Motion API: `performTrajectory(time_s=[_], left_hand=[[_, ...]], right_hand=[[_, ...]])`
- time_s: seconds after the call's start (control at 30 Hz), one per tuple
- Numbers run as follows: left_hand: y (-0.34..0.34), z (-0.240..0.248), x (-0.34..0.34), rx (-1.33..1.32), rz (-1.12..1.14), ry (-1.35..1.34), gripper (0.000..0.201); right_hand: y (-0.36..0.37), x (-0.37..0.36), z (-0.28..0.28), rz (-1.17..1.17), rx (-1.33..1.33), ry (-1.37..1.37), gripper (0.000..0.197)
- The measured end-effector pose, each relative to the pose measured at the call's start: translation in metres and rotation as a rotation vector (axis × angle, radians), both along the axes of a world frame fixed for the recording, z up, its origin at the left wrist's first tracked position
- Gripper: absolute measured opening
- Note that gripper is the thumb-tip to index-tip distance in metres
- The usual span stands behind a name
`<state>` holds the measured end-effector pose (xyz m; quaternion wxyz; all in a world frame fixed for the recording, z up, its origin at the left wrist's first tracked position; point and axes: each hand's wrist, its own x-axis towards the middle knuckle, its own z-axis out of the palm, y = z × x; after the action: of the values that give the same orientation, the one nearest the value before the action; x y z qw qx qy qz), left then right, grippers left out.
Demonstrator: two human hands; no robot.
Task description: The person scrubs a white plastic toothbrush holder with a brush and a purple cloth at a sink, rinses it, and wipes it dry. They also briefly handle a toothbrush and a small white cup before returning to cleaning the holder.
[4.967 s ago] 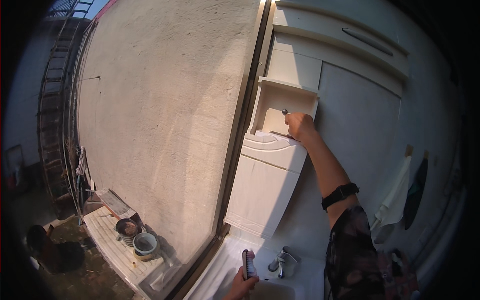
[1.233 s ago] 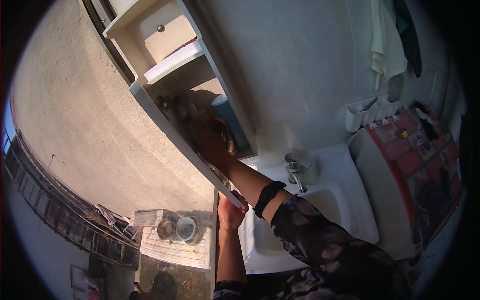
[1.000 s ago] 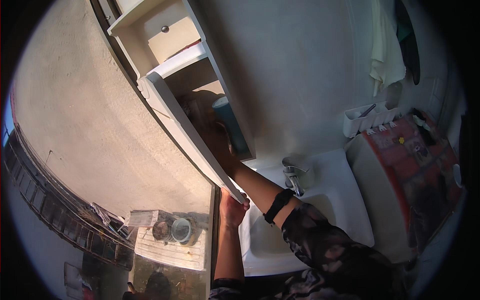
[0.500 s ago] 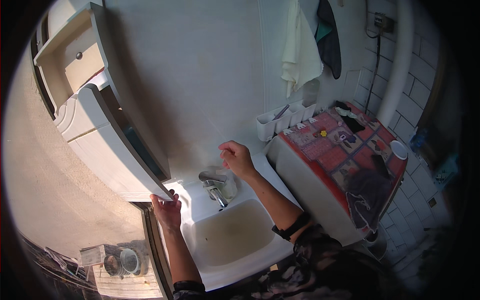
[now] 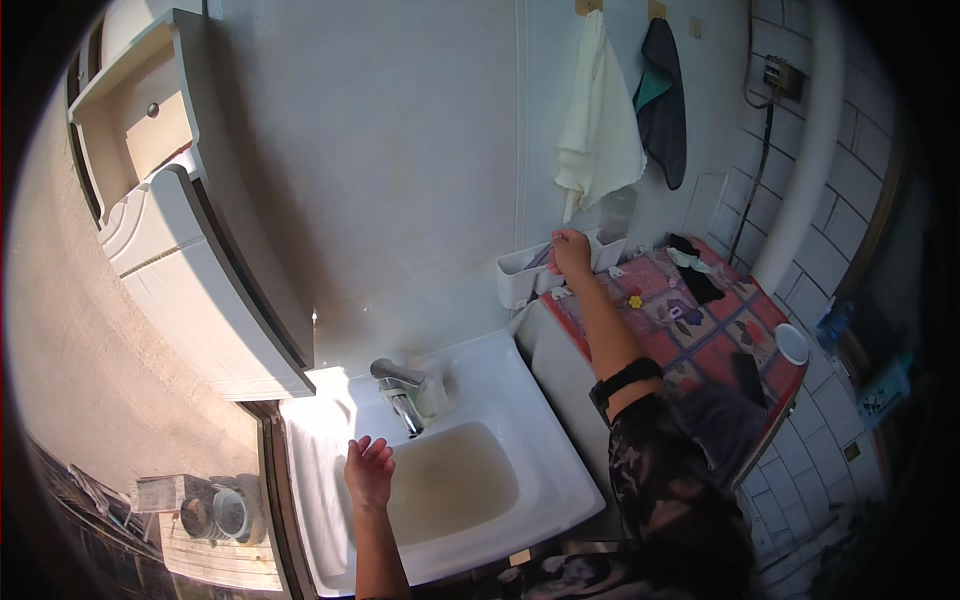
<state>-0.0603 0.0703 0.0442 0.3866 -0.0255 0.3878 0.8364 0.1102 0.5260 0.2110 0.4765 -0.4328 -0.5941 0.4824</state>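
Since the earlier head view, the right hand (image 5: pixel 571 252) has been moved to the white caddy (image 5: pixel 517 285), the left hand (image 5: pixel 370 473) off the cabinet door (image 5: pixel 205 310). Through a skewed pull, the slim stick (image 5: pixel 538 258) beside the right hand could be snagged. Right fingers are curled, their grip untellable; left ones are loosely spread, holding nothing, above the sink (image 5: pixel 545 440).

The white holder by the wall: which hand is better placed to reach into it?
Probably the right. The right hand is right at the white holder, though whether it touches anything there is hard to tell. The left hand is over the sink, farther away.
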Motion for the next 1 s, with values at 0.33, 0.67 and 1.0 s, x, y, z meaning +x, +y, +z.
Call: performTrajectory(time_s=[0.33, 0.67, 1.0], left_hand=[[0.003, -0.002, 0.028, -0.067, 0.032, 0.017, 0.031], [0.093, 0.030, 0.081, -0.185, -0.198, 0.231, 0.020], [0.259, 0.077, 0.110, -0.332, -0.230, 0.831, 0.071]], right_hand=[[0.074, 0.093, 0.040, -0.160, 0.063, -0.003, 0.019], [0.049, 0.207, 0.094, 0.423, 0.168, -0.764, 0.025], [0.106, 0.168, 0.054, -0.103, 0.446, -0.593, 0.076]])
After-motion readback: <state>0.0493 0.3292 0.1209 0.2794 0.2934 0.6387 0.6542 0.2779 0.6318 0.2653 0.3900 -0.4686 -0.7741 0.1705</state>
